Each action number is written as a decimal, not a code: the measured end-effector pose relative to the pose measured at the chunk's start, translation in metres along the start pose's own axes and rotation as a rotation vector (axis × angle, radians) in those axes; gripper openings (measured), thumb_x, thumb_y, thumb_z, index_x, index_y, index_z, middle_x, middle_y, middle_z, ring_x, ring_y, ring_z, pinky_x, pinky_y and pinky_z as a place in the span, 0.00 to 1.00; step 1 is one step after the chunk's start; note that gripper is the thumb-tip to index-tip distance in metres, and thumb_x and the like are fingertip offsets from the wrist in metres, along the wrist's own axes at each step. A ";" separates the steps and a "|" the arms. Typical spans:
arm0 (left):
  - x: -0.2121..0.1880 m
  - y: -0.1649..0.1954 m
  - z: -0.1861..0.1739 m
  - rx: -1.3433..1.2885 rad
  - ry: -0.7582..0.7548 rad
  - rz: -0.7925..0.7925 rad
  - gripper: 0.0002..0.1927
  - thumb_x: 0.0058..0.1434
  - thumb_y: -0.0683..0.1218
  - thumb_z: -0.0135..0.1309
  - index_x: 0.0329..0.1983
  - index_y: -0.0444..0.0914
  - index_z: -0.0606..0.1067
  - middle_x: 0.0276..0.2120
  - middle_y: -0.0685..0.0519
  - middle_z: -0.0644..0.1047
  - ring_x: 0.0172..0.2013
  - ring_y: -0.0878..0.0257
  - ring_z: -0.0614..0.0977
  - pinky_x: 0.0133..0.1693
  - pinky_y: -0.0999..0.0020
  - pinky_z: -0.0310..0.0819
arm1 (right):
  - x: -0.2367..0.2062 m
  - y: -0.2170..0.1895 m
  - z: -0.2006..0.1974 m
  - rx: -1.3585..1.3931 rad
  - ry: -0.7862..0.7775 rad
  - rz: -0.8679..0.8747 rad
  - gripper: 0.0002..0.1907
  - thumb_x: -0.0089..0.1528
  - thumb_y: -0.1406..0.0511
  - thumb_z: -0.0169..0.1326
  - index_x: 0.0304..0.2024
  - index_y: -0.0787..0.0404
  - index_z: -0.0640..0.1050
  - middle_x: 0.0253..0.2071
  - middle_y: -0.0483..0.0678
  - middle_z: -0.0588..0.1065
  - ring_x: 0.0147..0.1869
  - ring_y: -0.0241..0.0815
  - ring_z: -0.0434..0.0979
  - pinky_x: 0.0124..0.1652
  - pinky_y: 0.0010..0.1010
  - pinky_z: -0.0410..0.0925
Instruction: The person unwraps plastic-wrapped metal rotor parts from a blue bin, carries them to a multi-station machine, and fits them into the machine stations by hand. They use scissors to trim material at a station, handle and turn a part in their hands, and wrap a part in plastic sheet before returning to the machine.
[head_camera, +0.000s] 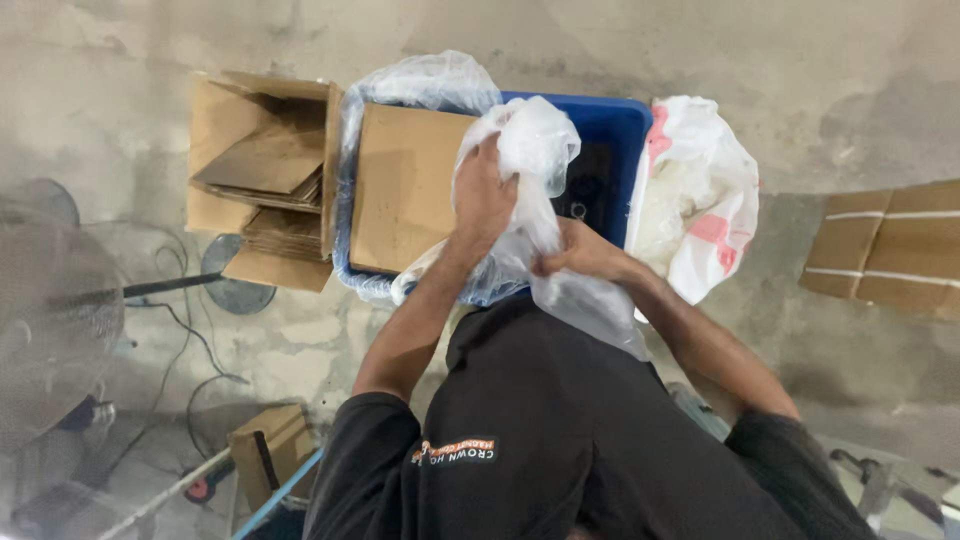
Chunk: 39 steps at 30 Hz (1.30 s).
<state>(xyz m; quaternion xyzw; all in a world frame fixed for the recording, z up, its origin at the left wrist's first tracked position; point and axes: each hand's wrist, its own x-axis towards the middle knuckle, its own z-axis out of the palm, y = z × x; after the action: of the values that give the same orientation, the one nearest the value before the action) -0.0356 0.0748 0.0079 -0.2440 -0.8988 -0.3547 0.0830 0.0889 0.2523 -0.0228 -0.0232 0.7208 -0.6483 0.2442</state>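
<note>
Rough concrete floor, both hands (520, 225) gripping crinkled clear plastic bag (535, 150), blue crate (610, 120)

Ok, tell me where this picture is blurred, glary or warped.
Head view: flat, soft light with no hard shadows; the fan at the left edge is smeared and stretched; the clear plastic bag in the left hand and right hand shines whitish.

Dim, flat light; soft focus, blurred wide-angle edges.
</note>
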 end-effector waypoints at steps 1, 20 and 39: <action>-0.002 -0.002 0.005 0.054 -0.176 -0.043 0.27 0.54 0.39 0.62 0.58 0.33 0.72 0.45 0.36 0.79 0.48 0.39 0.80 0.50 0.48 0.72 | -0.009 -0.009 -0.003 -0.305 0.087 -0.013 0.23 0.59 0.64 0.64 0.56 0.65 0.77 0.47 0.51 0.79 0.55 0.51 0.78 0.53 0.37 0.70; -0.078 0.008 0.053 -0.119 -0.878 -0.049 0.18 0.58 0.46 0.67 0.51 0.38 0.80 0.48 0.46 0.83 0.52 0.52 0.84 0.54 0.59 0.78 | -0.039 0.090 0.017 0.618 0.310 -0.031 0.30 0.60 0.68 0.60 0.64 0.64 0.70 0.60 0.59 0.73 0.60 0.55 0.76 0.56 0.41 0.71; -0.099 -0.007 0.092 -0.287 -0.955 0.249 0.19 0.64 0.45 0.53 0.59 0.42 0.78 0.63 0.45 0.74 0.64 0.47 0.72 0.65 0.53 0.64 | -0.049 0.125 -0.051 -0.867 0.163 0.593 0.34 0.61 0.68 0.53 0.69 0.43 0.63 0.75 0.61 0.55 0.67 0.70 0.67 0.58 0.53 0.68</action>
<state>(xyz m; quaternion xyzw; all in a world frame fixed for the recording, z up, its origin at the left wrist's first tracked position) 0.0488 0.0946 -0.0956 -0.4927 -0.7429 -0.3108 -0.3296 0.1483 0.3363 -0.1235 0.1331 0.9150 -0.1936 0.3281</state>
